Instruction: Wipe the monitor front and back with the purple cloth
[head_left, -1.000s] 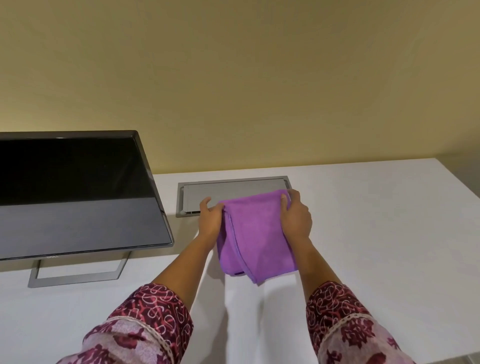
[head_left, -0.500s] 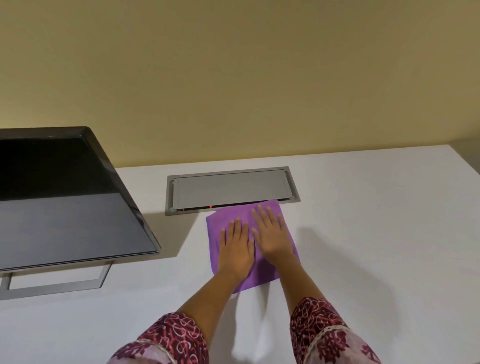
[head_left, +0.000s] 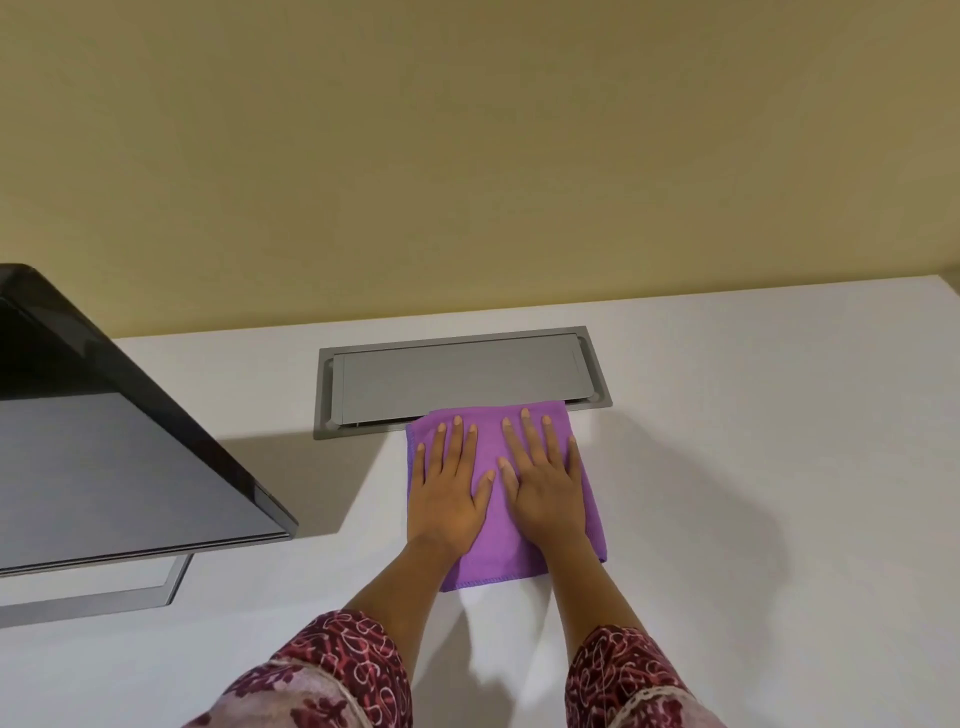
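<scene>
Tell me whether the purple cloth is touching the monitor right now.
Apart. The head view shows a strip of bare white desk between the purple cloth and the nearest corner of the monitor.

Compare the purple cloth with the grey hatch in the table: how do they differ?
The purple cloth is narrower than the grey hatch. The cloth lies on the table under the flat left hand and right hand; the hatch sits recessed in it. Both are rectangular.

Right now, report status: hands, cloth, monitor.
Left hand, right hand flat on cloth. Cloth folded on table, far edge over grey hatch. Monitor to the left, untouched; bare table between.
</scene>
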